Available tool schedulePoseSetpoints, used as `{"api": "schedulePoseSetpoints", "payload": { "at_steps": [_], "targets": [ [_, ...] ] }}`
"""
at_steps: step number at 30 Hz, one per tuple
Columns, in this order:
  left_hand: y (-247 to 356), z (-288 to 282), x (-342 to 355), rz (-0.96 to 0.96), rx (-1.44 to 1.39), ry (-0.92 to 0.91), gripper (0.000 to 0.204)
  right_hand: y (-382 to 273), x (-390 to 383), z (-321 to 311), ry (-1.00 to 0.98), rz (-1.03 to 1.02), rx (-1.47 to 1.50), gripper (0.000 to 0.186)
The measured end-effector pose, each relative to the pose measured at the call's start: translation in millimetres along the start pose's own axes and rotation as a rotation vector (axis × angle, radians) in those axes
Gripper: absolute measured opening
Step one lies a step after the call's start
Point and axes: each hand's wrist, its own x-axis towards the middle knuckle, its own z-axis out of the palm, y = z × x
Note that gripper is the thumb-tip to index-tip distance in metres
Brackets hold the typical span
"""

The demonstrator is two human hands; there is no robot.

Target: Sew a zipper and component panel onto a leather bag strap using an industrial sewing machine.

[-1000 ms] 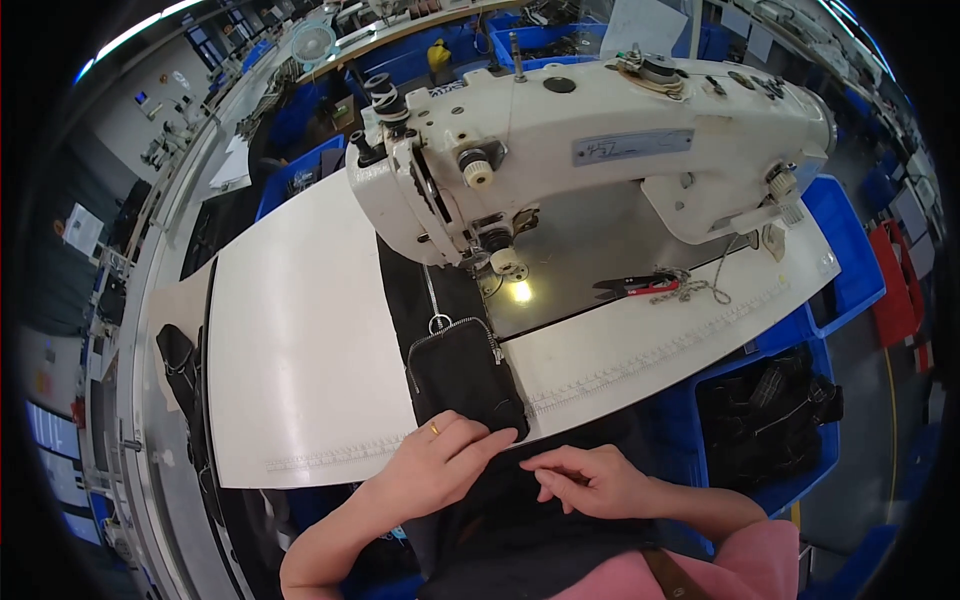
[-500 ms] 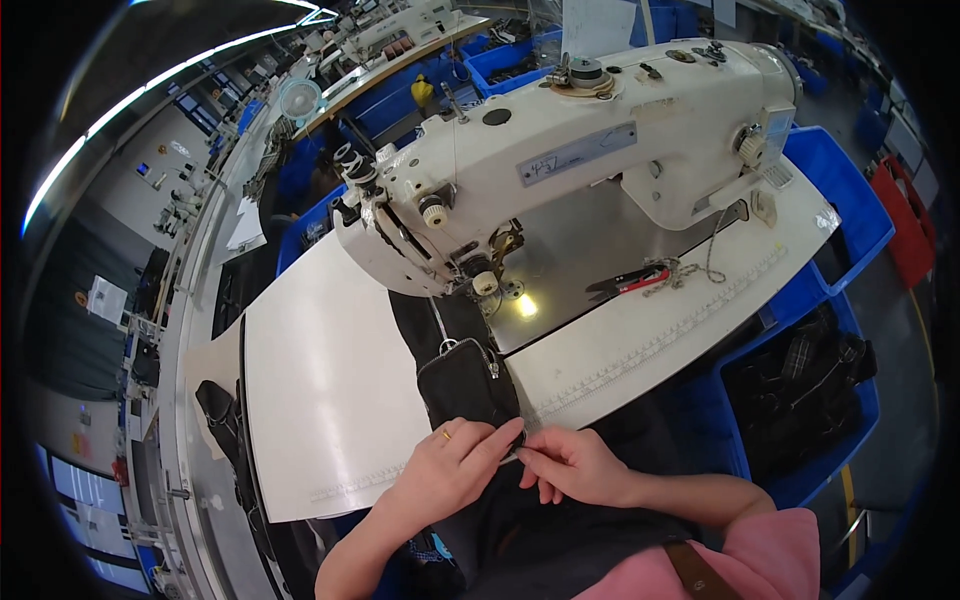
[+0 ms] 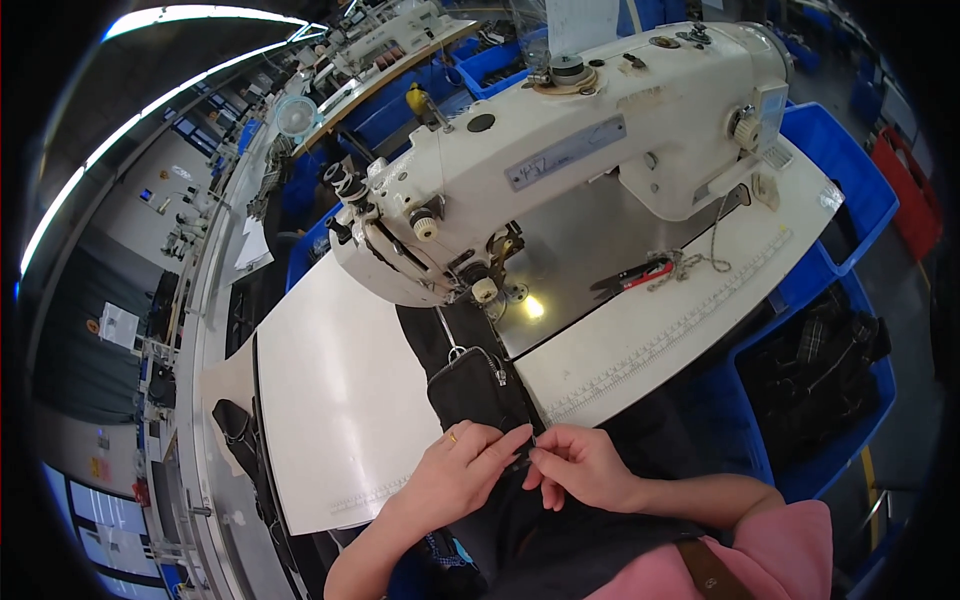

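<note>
A black fabric piece (image 3: 478, 385) with a metal zipper lies on the white table under the needle of a white sewing machine (image 3: 560, 170) and hangs down into my lap. My left hand (image 3: 462, 474), with a ring on one finger, pinches the fabric's near edge. My right hand (image 3: 578, 465) pinches the same edge right beside it, fingertips of both hands touching. The machine's lamp (image 3: 533, 306) glows just right of the needle.
Red-handled snips (image 3: 630, 277) and a small chain lie on the table (image 3: 340, 400) right of the needle. A ruler strip runs along the table's front edge. Blue bins (image 3: 840, 330) with dark cloth stand to the right. More machines line the back left.
The view has tilted and shifted; the machine now sits higher and to the right. Both hands have drawn together at the fabric's near edge, fingertips meeting.
</note>
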Motion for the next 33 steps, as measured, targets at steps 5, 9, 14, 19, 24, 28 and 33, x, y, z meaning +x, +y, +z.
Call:
{"api": "schedulePoseSetpoints", "payload": {
  "at_steps": [5,9,14,19,24,28,33],
  "targets": [
    [-1,20,-6,0.025,0.134,0.064,0.04,18,-7,1,0.104,-0.087,0.083,0.014],
    [-7,43,-22,-0.034,0.087,0.221,0.038,24,-10,-3,0.142,-0.075,-0.019,0.013],
    [-12,41,-15,-0.019,0.043,0.16,0.034,28,-24,-29,0.045,-0.415,-0.643,0.011],
    [-12,29,-10,0.01,0.022,0.065,0.032,23,-15,-23,0.088,-0.498,-0.736,0.016],
    [-8,23,-2,0.029,0.017,0.024,0.032,12,-11,-20,0.009,0.11,-0.272,0.029],
    [-8,25,1,0.043,0.022,0.003,0.032,15,-9,-20,0.003,0.139,-0.194,0.029],
    [-7,28,1,0.027,0.036,0.012,0.032,19,-7,-22,0.001,0.088,-0.252,0.03]
  ]
}}
